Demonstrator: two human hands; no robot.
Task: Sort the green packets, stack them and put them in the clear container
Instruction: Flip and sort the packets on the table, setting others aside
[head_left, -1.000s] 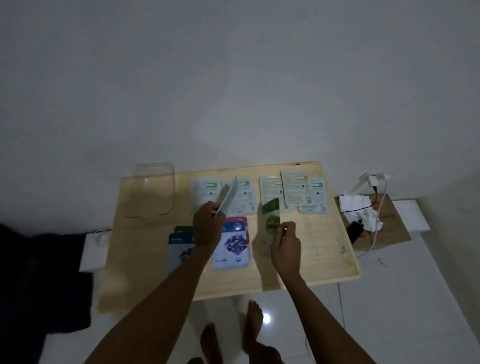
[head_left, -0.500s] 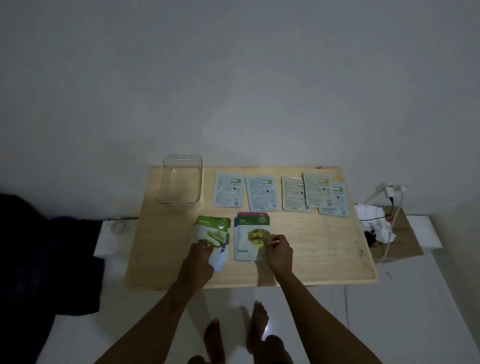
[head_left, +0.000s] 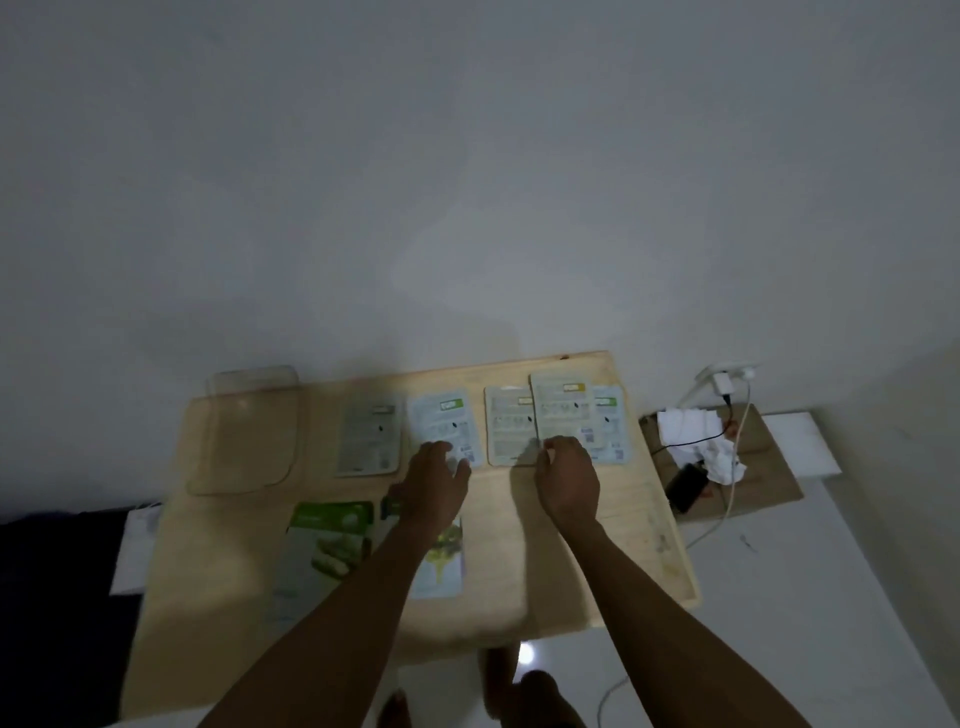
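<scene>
Two green packets lie face up near the table's front: one with a bright green top, and one partly under my left forearm. Along the back runs a row of face-down pale packets. My left hand has its fingers spread on the lower corner of the second packet in the row. My right hand has its fingers curled on the lower edge of a packet with a yellow tag, which overlaps its neighbours. The clear container stands at the back left and looks empty.
The wooden table stands against a white wall. To its right, a low brown surface holds a dark phone, crumpled white paper, a charger and cables. My bare feet show on the white floor below the table's front edge.
Both hands left the two face-up green packets at the front and reached to the back row of face-down packets. The view shifted and the picture is blurred.
</scene>
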